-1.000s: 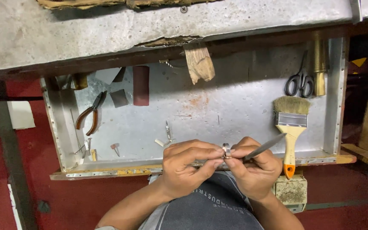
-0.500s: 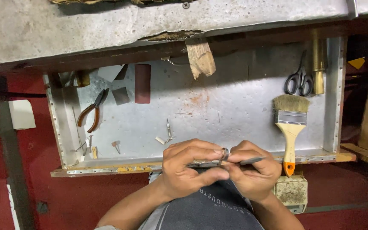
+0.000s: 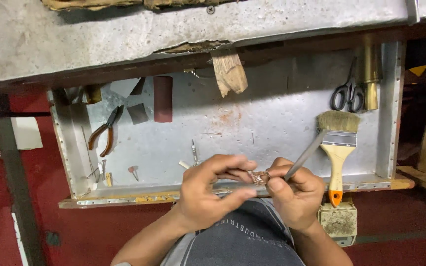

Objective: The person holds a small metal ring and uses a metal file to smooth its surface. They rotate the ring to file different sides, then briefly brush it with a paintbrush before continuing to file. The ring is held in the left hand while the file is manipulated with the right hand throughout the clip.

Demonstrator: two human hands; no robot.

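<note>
Pliers are lying at the tray's left end, well apart from the hands. Left hand is pinching a small ring between thumb and fingertips, over the tray's front edge. Right hand is meeting it at the ring, gripping a thin metal rod angled up-right. Brush is lying just beside the rod; scissors are sitting above it.

In your tray lie pliers, scissors and a paintbrush; a wood scrap hangs above.
</note>
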